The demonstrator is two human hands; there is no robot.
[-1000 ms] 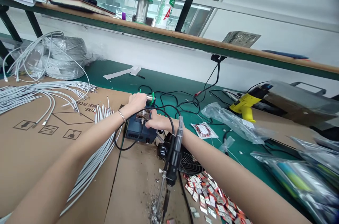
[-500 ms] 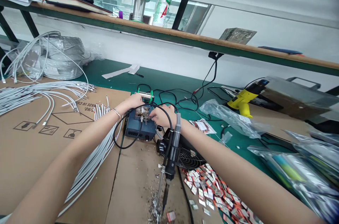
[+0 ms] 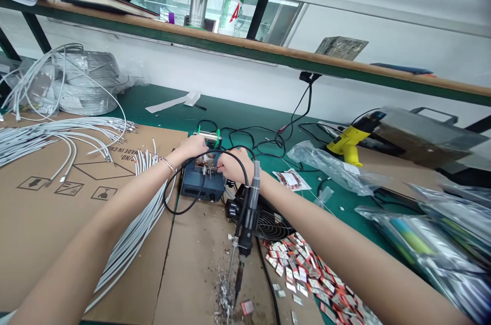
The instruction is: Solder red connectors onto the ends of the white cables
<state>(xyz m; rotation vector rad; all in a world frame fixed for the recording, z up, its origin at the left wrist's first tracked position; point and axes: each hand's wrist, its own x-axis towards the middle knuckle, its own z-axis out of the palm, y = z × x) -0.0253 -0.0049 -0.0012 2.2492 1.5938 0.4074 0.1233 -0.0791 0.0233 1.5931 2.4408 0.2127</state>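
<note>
Both arms reach forward to a dark blue box (image 3: 202,185) with a metal mechanism (image 3: 206,165) on its top. My left hand (image 3: 194,146) is at the box's upper left, beside a solder spool (image 3: 209,136) with green rims; its fingers curl down and what they grip is hidden. At the mechanism's right side, my right hand (image 3: 235,165) is closed, knuckles up, on something I cannot make out. In front of the right forearm, a soldering iron (image 3: 250,220) points tip down over the cardboard, a black cable looping from the box.
White cables (image 3: 132,243) lie bundled on the cardboard (image 3: 49,233) at left. Small red-and-white pieces (image 3: 314,279) are heaped below my right forearm. A black fan grille (image 3: 270,226) stands behind the iron. Right lie a yellow heat gun (image 3: 351,143) and plastic bags (image 3: 425,248). A shelf (image 3: 284,52) crosses above.
The whole view has shifted slightly. Both hands stay at the blue box's mechanism, and the fingers of my right hand look more tucked in than before.
</note>
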